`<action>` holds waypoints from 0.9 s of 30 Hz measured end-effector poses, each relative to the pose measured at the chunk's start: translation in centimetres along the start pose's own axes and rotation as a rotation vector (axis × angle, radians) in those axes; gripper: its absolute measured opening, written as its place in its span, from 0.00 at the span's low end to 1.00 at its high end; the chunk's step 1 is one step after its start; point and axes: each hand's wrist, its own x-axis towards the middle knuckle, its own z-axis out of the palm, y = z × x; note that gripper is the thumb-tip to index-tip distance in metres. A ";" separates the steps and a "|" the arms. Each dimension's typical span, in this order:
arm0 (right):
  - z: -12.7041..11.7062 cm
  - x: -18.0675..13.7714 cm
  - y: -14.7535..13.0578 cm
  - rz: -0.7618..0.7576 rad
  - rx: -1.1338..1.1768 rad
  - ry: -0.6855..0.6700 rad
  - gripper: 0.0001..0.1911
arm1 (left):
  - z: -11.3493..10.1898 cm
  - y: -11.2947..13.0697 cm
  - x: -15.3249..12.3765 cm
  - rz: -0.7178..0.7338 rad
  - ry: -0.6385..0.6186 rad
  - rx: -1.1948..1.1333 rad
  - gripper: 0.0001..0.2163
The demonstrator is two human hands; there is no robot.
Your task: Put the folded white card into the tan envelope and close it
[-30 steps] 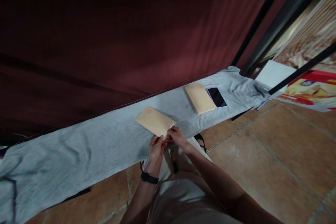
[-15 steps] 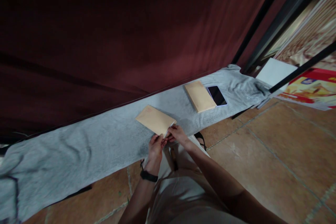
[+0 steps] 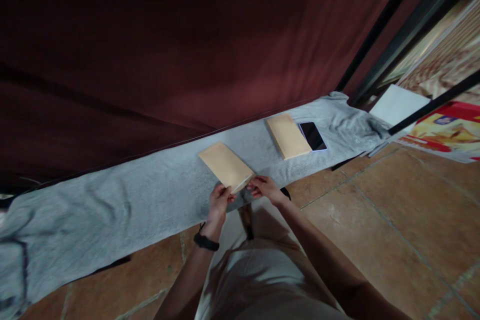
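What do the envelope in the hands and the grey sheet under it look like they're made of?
Envelope: likely kraft paper, matte tan, flat with crisp edges. Grey sheet: looks like soft cloth, perhaps fleece or felt; matte, heathered, with wrinkles and folds.

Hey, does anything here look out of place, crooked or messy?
Nothing is spilled or damaged. Both hands, left hand and right hand, hold the near end of a tan envelope, which lies askew on the wrinkled grey cloth. A second envelope lies beside a phone; the cloth's far end is bunched.
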 end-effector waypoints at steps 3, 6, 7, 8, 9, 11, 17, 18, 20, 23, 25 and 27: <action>-1.4 0.4 0.3 -0.145 -0.128 0.169 0.10 | -0.2 0.9 0.6 -0.006 -0.080 0.079 0.15; -2.3 0.6 0.4 -0.237 -0.225 0.258 0.09 | -0.2 1.5 1.3 -0.004 -0.091 0.171 0.14; -2.4 0.6 0.5 -0.285 -0.297 0.286 0.09 | -0.3 1.6 1.6 -0.002 -0.086 0.203 0.13; -2.5 0.6 0.5 -0.343 -0.390 0.312 0.10 | -0.3 1.7 1.8 -0.001 -0.081 0.230 0.13; -2.5 0.6 0.6 -0.410 -0.498 0.333 0.12 | -0.3 1.7 2.0 -0.003 -0.078 0.247 0.12; -2.3 0.7 0.7 -0.543 -0.702 0.358 0.14 | -0.4 1.6 2.3 0.001 -0.068 0.264 0.12; -1.4 1.7 1.0 -0.789 -0.875 0.230 0.13 | -1.0 1.3 2.5 0.018 -0.051 0.325 0.13; -1.3 1.9 1.1 -0.816 -0.874 0.205 0.12 | -1.1 1.4 2.5 0.013 -0.058 0.333 0.13; -1.2 2.2 1.3 -0.855 -0.871 0.161 0.11 | -1.2 1.5 2.7 -0.001 -0.068 0.361 0.13; -1.2 2.4 1.7 -0.865 -0.907 0.097 0.11 | -1.3 1.5 2.7 -0.002 -0.058 0.418 0.12; -1.3 2.5 1.9 -0.854 -0.934 0.080 0.11 | -1.3 1.3 2.4 0.073 -0.013 0.553 0.14; -1.4 2.6 2.0 -0.845 -0.956 0.077 0.10 | -1.5 0.9 1.9 0.233 0.070 0.746 0.16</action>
